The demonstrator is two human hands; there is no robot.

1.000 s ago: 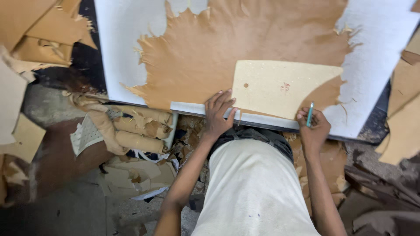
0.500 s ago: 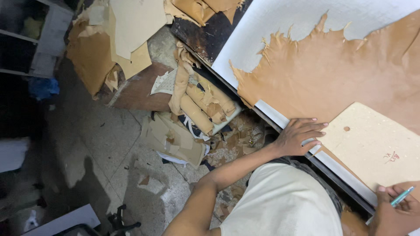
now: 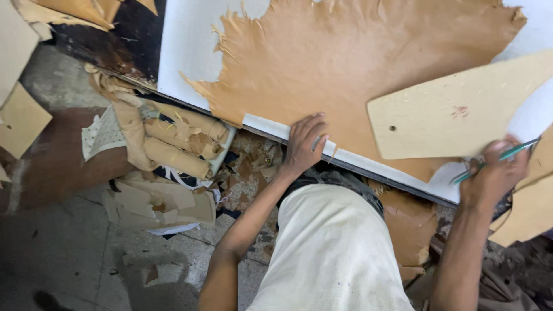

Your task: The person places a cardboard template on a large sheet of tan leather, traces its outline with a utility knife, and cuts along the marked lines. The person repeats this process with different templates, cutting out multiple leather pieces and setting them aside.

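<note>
A tan leather hide [image 3: 345, 69] lies spread on a white table [image 3: 190, 40]. A pale cardboard pattern piece [image 3: 461, 109] with a small hole rests on the hide at the right. My left hand [image 3: 304, 144] lies flat on the hide's near edge and the table rim, fingers apart. Over at the lower right corner of the pattern, my right hand [image 3: 495, 173] grips a teal pen [image 3: 496, 160], its tip near the table edge.
Rolled leather pieces [image 3: 178, 144] and scrap cuttings [image 3: 155, 201] are piled on the floor left of my legs. More tan sheets [image 3: 23, 115] lie at far left and a cardboard piece [image 3: 527, 207] at far right. Grey concrete floor [image 3: 69, 259] is below.
The view swung left to the floor and back over the table. My left hand stayed on the hide's edge; my right hand kept the pen by the pattern's corner.
</note>
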